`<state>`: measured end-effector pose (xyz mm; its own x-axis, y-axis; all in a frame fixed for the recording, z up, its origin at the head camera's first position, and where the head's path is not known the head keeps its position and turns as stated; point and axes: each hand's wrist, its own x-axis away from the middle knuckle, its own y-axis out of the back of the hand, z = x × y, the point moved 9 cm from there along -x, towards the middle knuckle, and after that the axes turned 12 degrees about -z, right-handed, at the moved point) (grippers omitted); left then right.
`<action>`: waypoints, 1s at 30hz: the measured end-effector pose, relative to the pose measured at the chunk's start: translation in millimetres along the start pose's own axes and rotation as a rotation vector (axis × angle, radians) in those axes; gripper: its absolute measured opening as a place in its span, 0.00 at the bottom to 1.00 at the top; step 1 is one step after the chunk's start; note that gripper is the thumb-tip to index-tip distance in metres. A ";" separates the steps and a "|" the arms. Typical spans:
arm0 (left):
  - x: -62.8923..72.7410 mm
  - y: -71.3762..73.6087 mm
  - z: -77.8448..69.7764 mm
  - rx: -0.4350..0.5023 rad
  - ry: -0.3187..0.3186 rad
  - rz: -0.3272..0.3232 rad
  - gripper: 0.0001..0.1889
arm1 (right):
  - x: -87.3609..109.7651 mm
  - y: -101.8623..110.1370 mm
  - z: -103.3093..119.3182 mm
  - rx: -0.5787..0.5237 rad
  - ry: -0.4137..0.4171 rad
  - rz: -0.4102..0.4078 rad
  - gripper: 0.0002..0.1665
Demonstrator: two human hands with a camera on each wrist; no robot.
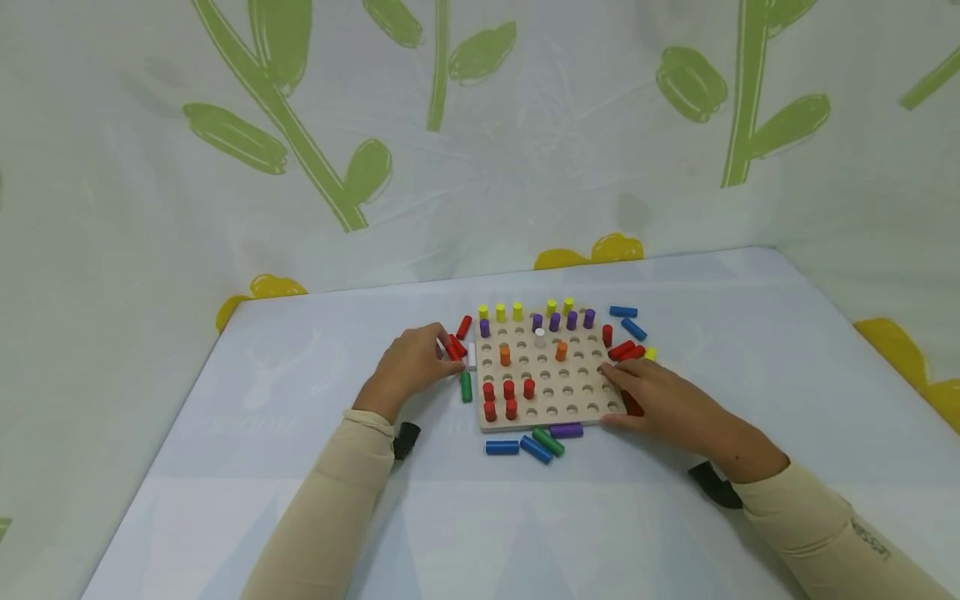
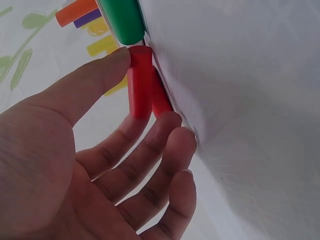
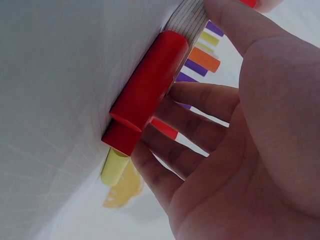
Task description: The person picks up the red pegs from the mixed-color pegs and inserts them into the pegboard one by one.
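A light wooden pegboard [image 1: 543, 420] with rows of round holes lies on the table. Red, yellow, purple, orange and white pegs stand in some of its holes. At its left side my left hand [image 1: 412, 364] pinches a red peg [image 2: 140, 82] between thumb and index finger. Another red peg [image 2: 160, 92] lies behind it, and a green peg [image 2: 123, 21] is close by. My right hand [image 1: 667, 404] rests against the board's right edge with fingers extended and nothing pinched. Beside its fingers lies a red peg [image 3: 150, 80] on the table.
Blue pegs [image 1: 502, 447], a green peg [image 1: 548, 442] and a purple peg [image 1: 566, 431] lie in front of the board. More blue pegs [image 1: 623, 312] are at its far right. A cloth wall with printed leaves [image 1: 480, 54] stands behind the table.
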<state>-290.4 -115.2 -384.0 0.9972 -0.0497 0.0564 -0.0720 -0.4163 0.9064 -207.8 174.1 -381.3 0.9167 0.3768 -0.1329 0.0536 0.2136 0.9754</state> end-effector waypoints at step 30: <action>-6.2 -2.1 1.1 0.114 0.007 0.021 0.18 | 0.2 2.7 1.9 -0.012 0.001 0.005 0.48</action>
<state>-296.4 -114.9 -386.7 0.9955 -0.0534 0.0776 -0.0941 -0.5156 0.8517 -206.7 173.0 -378.4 0.9167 0.3784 -0.1283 0.0443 0.2229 0.9738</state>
